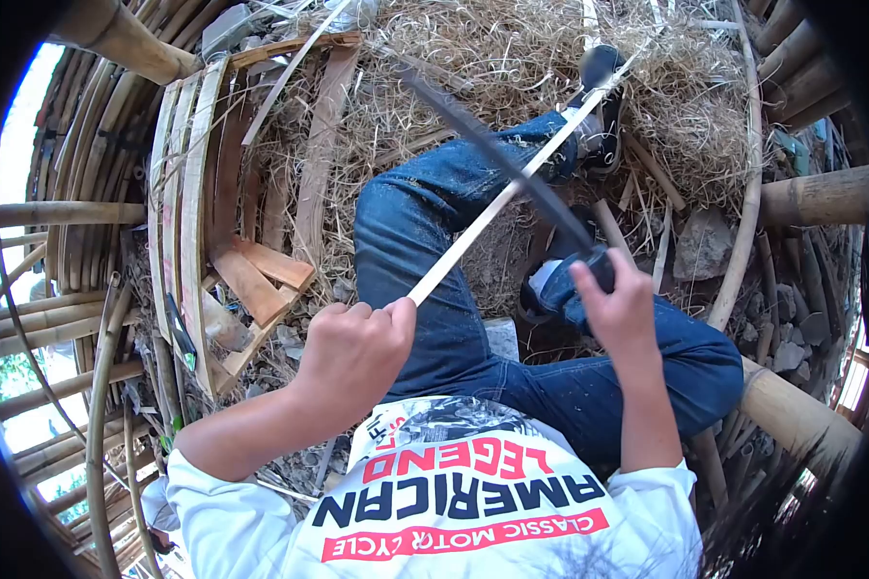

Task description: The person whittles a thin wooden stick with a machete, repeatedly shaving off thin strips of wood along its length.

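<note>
My left hand [355, 355] is closed in a fist around the near end of a long pale bamboo strip [472, 230]. The strip slants up and away to the right, past my shoe [603, 116]. In my right hand [616, 301] is the dark handle of a machete [550, 207]. Its long dark blade points up and to the left, crossing over the strip near the strip's middle. Toward its tip the blade looks blurred. Both hands are above my bent legs in blue jeans [406, 227].
Curly bamboo shavings [686, 87] cover the ground ahead. A wooden slatted crate [191, 222] lies at the left, with loose boards [251, 280] by it. Thick bamboo poles [821, 198] stick in from the right, near rocks [705, 246]. Bamboo slat walls [77, 145] stand around.
</note>
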Available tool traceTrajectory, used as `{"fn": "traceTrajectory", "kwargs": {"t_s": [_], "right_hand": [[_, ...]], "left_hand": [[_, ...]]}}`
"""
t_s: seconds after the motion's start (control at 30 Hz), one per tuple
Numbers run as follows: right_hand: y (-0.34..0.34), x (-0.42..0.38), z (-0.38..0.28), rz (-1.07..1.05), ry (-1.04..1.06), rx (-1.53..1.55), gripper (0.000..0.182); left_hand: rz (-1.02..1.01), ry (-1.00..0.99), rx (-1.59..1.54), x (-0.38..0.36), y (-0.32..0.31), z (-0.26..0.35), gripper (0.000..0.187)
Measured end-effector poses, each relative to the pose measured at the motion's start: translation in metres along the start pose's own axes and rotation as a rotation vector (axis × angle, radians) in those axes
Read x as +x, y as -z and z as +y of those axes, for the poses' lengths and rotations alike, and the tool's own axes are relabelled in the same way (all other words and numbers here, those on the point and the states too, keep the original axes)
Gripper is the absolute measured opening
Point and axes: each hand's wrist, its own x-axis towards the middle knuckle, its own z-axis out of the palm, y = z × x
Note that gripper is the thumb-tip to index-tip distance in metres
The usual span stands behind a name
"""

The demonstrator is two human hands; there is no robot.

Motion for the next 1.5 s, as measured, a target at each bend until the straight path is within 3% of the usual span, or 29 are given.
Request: {"fn": "traceTrajectory", "kwargs": {"t_s": [0.1, 0.3, 0.37, 0.43, 0.5, 0.57, 0.63, 0.7, 0.8, 0.9, 0.97, 1.03, 1.1, 1.27, 1.3, 1.4, 1.43, 1.5], "right_hand": [[-0.003, 0.008, 0.009, 0.057, -0.085, 0.033, 0.03], [-0.024, -0.023, -0.011, -0.067, 0.108, 0.02, 0.033], [-0.012, -0.008, -0.003, -0.016, 0.066, -0.001, 0.032], [-0.002, 0.009, 0.011, 0.028, -0.134, -0.021, 0.031], [-0.011, 0.008, 0.013, 0.095, -0.092, -0.007, 0.031], [-0.023, -0.004, -0.011, 0.031, -0.118, 0.098, 0.031], [-0.04, -0.012, -0.015, 0.011, -0.009, 0.172, 0.031], [-0.038, -0.01, -0.013, -0.016, 0.016, 0.083, 0.03], [-0.018, 0.008, 0.002, 0.049, -0.1, 0.048, 0.027], [-0.024, 0.011, 0.011, 0.15, -0.065, 0.039, 0.028], [-0.035, -0.002, -0.008, 0.089, -0.116, 0.107, 0.028], [-0.045, -0.017, -0.015, 0.041, -0.036, 0.175, 0.032], [-0.027, -0.013, -0.016, -0.04, 0.018, 0.052, 0.033], [-0.015, 0.011, 0.018, 0.171, -0.065, -0.009, 0.03], [-0.018, 0.006, 0.006, 0.113, -0.142, 0.047, 0.03], [-0.033, -0.01, -0.01, 0.009, -0.091, 0.192, 0.03], [-0.038, -0.015, -0.008, 0.041, 0.023, 0.193, 0.03], [-0.02, -0.008, -0.008, 0.002, 0.003, 0.112, 0.03]], "left_hand": [[-0.002, -0.003, 0.002, 0.002, 0.004, 0.001, 0.017], [-0.056, -0.004, -0.037, -0.003, -0.001, -0.006, 0.015], [-0.035, -0.005, -0.018, -0.006, 0.004, -0.01, 0.013], [-0.002, 0.015, 0.007, -0.008, 0.008, -0.012, 0.012], [0.032, 0.01, -0.061, -0.008, 0.011, -0.008, 0.014], [-0.014, 0.023, -0.057, -0.008, 0.008, -0.007, 0.013], [-0.065, 0.012, -0.059, -0.004, 0.003, -0.008, 0.013], [-0.054, 0.046, -0.089, -0.007, 0.0, -0.012, 0.014], [-0.019, 0.033, -0.082, -0.008, 0.007, -0.014, 0.012], [0.009, 0.017, -0.11, -0.002, 0.008, -0.007, 0.013], [0.012, -0.008, -0.139, -0.001, 0.004, -0.006, 0.015], [0.007, 0.022, -0.144, -0.002, -0.004, -0.01, 0.016], [0.002, 0.026, -0.15, -0.006, 0.0, -0.012, 0.017], [-0.04, 0.083, -0.334, -0.004, 0.013, -0.009, 0.017], [-0.033, 0.089, -0.333, -0.002, 0.013, -0.009, 0.017], [-0.093, 0.068, -0.392, 0.001, 0.012, -0.011, 0.019], [-0.094, 0.081, -0.395, 0.0, 0.011, -0.015, 0.019], [-0.115, 0.086, -0.393, -0.004, 0.013, -0.017, 0.019]]}}
